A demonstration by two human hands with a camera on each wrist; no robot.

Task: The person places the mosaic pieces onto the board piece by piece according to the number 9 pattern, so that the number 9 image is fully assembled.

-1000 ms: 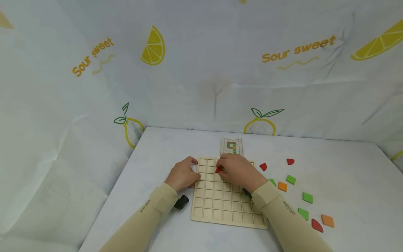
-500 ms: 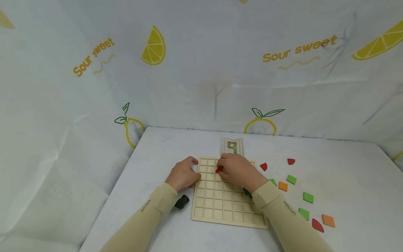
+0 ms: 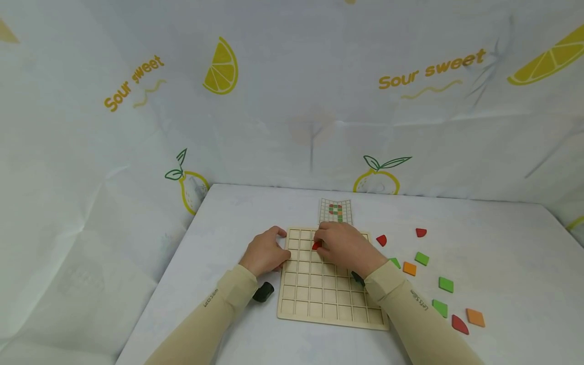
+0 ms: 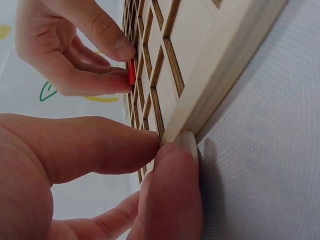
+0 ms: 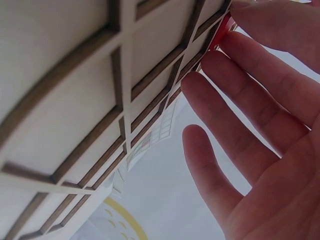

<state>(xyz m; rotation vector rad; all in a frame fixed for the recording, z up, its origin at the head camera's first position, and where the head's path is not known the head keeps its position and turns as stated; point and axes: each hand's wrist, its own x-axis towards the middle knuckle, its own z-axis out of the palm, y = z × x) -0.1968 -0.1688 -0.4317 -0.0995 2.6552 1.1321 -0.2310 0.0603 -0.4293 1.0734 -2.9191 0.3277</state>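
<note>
Pinching red pc (image 3: 317, 245) btwn thumb + fingertip of R hand (image 3: 349, 247), other fingers loosely extended; at 3rd col from L, nr far edge of board (image 3: 315, 294); can't tell if fully seated. Gripping board's L edge btwn thumb + finger of L hand (image 3: 266, 251). Showing pattern card (image 3: 335, 210) just beyond, loose pcs (image 3: 446, 285) to R.

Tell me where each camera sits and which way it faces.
Head: on the head, facing forward and down at the grid board; left hand, right hand and sleeves show.
Left wrist: on that wrist, facing the board's edge; both hands show.
Right wrist: likewise, facing across the board; right hand only.
Shared: both wrist views show the red piece.
</note>
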